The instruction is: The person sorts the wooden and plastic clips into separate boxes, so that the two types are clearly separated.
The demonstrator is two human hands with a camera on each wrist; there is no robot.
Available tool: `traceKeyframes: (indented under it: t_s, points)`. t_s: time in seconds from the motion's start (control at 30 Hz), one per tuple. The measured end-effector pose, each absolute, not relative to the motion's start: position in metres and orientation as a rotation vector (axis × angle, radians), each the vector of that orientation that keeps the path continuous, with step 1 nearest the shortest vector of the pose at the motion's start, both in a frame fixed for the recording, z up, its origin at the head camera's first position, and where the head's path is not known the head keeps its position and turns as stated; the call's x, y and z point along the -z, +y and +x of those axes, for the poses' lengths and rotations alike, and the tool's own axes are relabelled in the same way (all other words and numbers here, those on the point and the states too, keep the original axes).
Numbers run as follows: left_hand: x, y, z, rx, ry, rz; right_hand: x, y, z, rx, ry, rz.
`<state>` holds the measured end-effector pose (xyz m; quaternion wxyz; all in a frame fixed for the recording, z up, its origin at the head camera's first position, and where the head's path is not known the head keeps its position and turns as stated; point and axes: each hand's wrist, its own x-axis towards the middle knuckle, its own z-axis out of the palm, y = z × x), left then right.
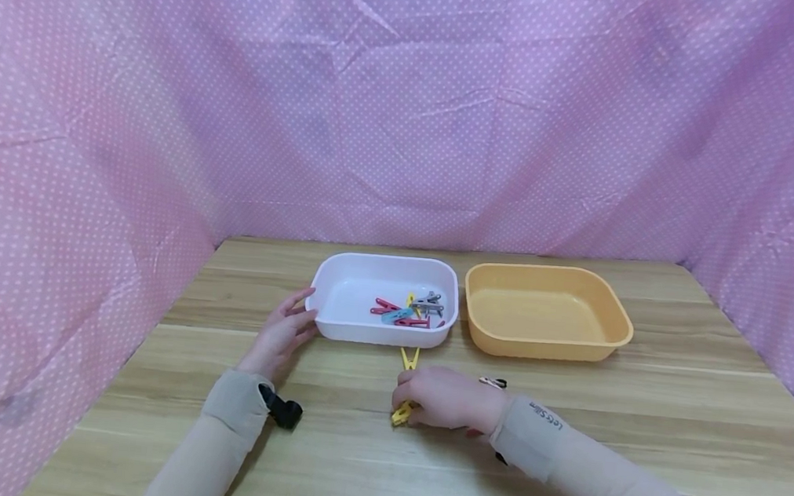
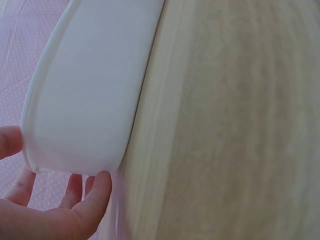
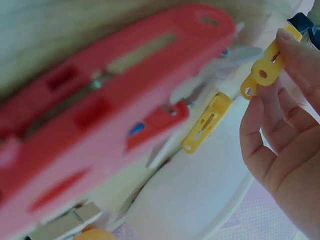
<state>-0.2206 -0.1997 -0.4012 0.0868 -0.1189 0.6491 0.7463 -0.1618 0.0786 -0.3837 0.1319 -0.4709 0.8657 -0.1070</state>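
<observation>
My right hand (image 1: 444, 398) pinches a yellow clothespin (image 3: 265, 67) between thumb and fingers, low over the table. Another yellow clothespin (image 3: 207, 122) lies by the white tub, just beyond that hand in the head view. Under my right wrist is a red clothespin (image 3: 115, 100), large and blurred in the right wrist view and mostly hidden in the head view. My left hand (image 1: 283, 336) rests its spread fingertips against the left end of the white tub (image 1: 368, 334). Inside the tub, several red, blue, yellow and grey clothespins (image 1: 413, 310) are gathered toward the right.
An orange tub (image 1: 544, 349) stands just right of the white one. A small pale-and-dark clothespin (image 1: 494, 382) lies on the wooden table (image 1: 343, 464) beyond my right wrist. Pink dotted cloth (image 1: 406, 138) hangs behind and at both sides.
</observation>
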Motion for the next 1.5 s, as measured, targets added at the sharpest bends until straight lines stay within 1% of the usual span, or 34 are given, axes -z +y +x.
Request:
traceKeyframes:
  t_s: [0.43, 0.6, 0.83, 1.07, 1.3, 1.5]
  points:
    - [0.401, -0.202, -0.219, -2.216, 1.932, -0.372, 0.366, 0.081, -0.169, 0.407, 2.557, -1.517]
    - [0.4, -0.201, -0.218, -2.224, 1.915, -0.372, 0.357, 0.083, -0.17, 0.443, 2.569, -1.491]
    - [0.399, -0.201, -0.218, -2.231, 1.916, -0.358, 0.351, 0.086, -0.176, 0.483, 2.59, -1.536]
    - [0.4, -0.201, -0.219, -2.225, 1.933, -0.356, 0.342, 0.091, -0.184, 0.532, 2.614, -1.5]
    - [0.399, -0.2, -0.22, -2.24, 1.916, -0.361, 0.333, 0.098, -0.198, 0.506, 2.727, -1.533]
    - [0.399, -0.199, -0.22, -2.24, 1.923, -0.358, 0.324, 0.099, -0.214, 0.478, 2.808, -1.446]
